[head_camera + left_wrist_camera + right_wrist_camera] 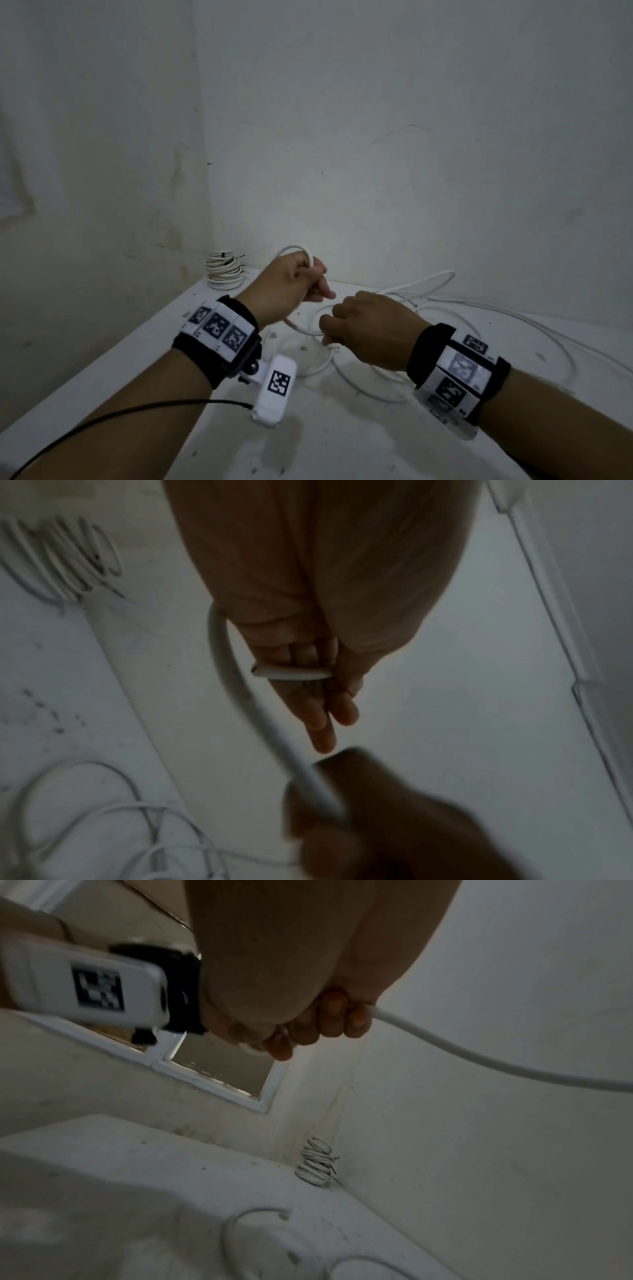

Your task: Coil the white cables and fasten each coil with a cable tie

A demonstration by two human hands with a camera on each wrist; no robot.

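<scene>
While my two hands work above the white table (pixel 342 445), the white cable (pixel 305 330) hangs in a short span between them. No box or tray is here; the finished coils (pixel 224 270) simply lie stacked in the far left corner of the table, against the wall (pixel 411 137), with dark tie ends sticking out from them.

The held part of the cable runs roughly left to right, sagging a little. At my left hand (pixel 291 284) it bends up into a small loop above the fingers, and in the left wrist view its cut end (pixel 291 674) lies across my fingers (pixel 318 723), pointing sideways. The rest of the cable lies loose in wide curves on the table, to the right and under my right arm.

My left hand holds the cable with the thumb pressing it against the fingers, which are mostly straight. My right hand (pixel 370 329) is curled into a fist around the cable, with the cable leaving it on the finger side (pixel 479 1056).
</scene>
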